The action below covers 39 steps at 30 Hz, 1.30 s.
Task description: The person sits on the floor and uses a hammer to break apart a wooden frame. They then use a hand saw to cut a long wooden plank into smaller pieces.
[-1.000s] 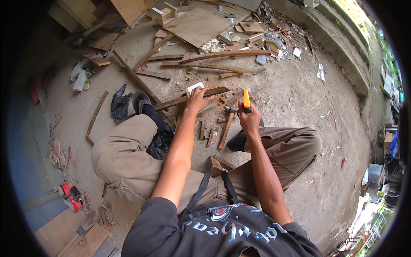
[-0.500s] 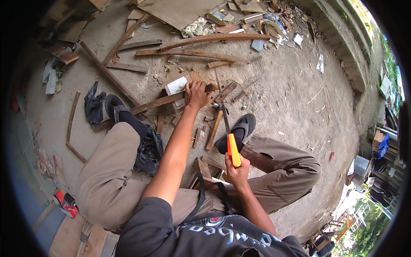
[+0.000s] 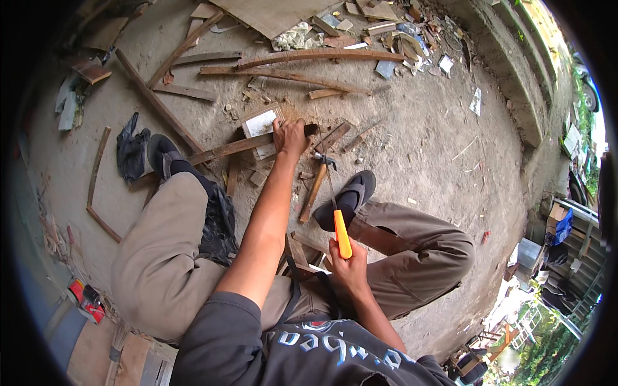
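Note:
My left hand (image 3: pixel 291 137) is closed around a long, narrow wooden strip (image 3: pixel 228 149) near its right end. The strip lies slanted across a wooden block with a white top (image 3: pixel 261 123). In my right hand (image 3: pixel 351 265) is a handsaw with an orange-yellow handle (image 3: pixel 342 237), the fingers wrapped round its near end. Its thin dark blade points away from me, and where its tip lies against the strip's end I cannot tell. A claw hammer (image 3: pixel 313 191) with a wooden handle rests on the ground just left of the saw blade.
My sandalled feet flank the work, with a black plastic bag (image 3: pixel 219 222) by the left leg. Several wooden strips (image 3: pixel 322 56) and scraps lie farther off. Wood pieces (image 3: pixel 299 248) sit between my legs. Concrete steps (image 3: pixel 508 83) rise at the far right.
The saw handle has come back toward me with my right hand. My left hand stays on the wooden strip. The whole view has shifted slightly.

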{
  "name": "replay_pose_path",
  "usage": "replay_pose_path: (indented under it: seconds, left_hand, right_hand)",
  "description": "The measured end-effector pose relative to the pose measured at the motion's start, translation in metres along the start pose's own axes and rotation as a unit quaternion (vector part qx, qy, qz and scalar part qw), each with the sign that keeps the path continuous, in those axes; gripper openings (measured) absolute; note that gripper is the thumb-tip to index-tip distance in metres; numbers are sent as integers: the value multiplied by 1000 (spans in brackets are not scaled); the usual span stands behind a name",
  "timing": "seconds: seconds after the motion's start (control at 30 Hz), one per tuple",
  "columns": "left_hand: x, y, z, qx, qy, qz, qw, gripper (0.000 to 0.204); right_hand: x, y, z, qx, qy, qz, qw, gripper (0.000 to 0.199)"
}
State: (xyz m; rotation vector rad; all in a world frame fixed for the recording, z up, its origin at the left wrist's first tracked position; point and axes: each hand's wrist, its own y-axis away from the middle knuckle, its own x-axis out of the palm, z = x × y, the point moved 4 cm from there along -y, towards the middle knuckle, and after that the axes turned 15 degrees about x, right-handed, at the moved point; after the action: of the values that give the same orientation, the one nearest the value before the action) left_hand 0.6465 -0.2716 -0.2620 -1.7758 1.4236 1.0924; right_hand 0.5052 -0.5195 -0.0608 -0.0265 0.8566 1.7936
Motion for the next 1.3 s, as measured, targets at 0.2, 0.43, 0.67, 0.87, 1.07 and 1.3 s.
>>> replay_pose_path:
  seconds: [0.2,0.43,0.67,0.87,1.07,1.3]
  left_hand:
    - [-7,8,0,78,23,-81,993,33]
    - [-10,2,8,58,77,31,995,33]
    - [-3,-3,9,36,100,40,994,39]
    - [1,-2,14,36,44,49,997,37]
    - [-2,-2,10,26,43,52,997,39]
    - [-7,-4,5,23,51,50,997,40]
  right_hand:
    - [-3,-6,10,-43,2,-81,996,23]
    - [15,-19,-19,-72,3,-73,995,17]
    - [25,-49,-50,-100,-16,-40,994,15]
    - [26,-48,-77,-95,25,-2,995,9]
    - [26,-62,-101,-116,27,22,993,12]
    - [18,-58,-103,-139,32,2,990,15]
